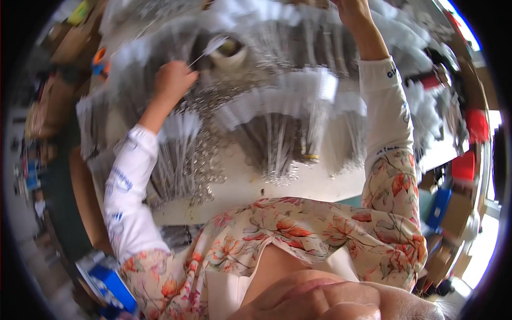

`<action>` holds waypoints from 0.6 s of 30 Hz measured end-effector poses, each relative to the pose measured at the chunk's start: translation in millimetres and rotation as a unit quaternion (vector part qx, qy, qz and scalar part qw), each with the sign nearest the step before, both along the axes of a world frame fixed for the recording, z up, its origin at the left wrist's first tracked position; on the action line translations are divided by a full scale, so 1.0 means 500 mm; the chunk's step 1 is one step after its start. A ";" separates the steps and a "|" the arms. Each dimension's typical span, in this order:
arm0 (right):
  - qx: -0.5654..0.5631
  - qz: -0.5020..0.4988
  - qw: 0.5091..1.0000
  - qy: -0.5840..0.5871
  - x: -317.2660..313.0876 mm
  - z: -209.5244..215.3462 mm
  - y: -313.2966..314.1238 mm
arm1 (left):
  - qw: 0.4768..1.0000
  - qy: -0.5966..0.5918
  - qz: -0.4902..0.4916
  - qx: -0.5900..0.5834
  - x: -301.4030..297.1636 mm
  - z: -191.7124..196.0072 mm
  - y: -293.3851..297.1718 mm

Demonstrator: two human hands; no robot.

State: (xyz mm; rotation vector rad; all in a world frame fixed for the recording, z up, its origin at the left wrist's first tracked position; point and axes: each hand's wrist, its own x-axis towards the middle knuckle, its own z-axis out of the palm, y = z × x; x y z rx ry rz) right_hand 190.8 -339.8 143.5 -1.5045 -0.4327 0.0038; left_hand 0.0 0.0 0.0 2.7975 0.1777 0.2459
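Observation:
My left hand (175,84) is closed around the thin metal stem of a small wire brush (213,45), its white bristle end pointing up and right. Just beyond that hand stands a round whitish container or roll (230,60) with a dark hollow; blur hides its kind. My right hand (353,13) reaches to the far right of the table, its fingers cut off by the upper edge. Between my arms lies a fanned bundle of similar white-bristled wire brushes (277,106), their looped metal ends toward me. Another bundle (178,133) lies just below my left hand.
More brush bundles (314,32) cover the far side of the pale table (234,184). Many small shiny metal loops (210,154) cluster near the left bundle. Orange-handled scissors (100,63) lie at the left edge. Red bins (463,165) and cardboard boxes stand at right.

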 end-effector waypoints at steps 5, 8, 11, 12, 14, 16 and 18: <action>-0.140 -0.210 0.967 -0.036 0.057 -0.065 -0.229 | 0.994 0.018 -0.005 -0.109 0.041 0.043 0.032; -0.307 -0.269 0.905 -0.123 0.056 -0.143 -0.236 | 0.944 -0.132 0.040 -0.299 0.030 0.077 0.108; -0.417 -0.319 0.844 -0.108 0.044 -0.162 -0.257 | 0.852 -0.229 0.061 -0.467 -0.029 0.211 0.081; -0.415 -0.342 0.833 -0.127 0.044 -0.173 -0.272 | 0.851 -0.235 0.060 -0.466 -0.051 0.242 0.058; -0.415 -0.357 0.828 -0.123 0.038 -0.165 -0.260 | 0.852 -0.247 0.052 -0.459 -0.118 0.275 0.021; -0.443 -0.384 0.803 -0.107 0.052 -0.176 -0.243 | 0.854 -0.251 0.045 -0.453 -0.186 0.284 -0.011; -0.474 -0.408 0.775 -0.090 0.050 -0.177 -0.235 | 0.857 -0.187 0.078 -0.473 -0.252 0.277 -0.037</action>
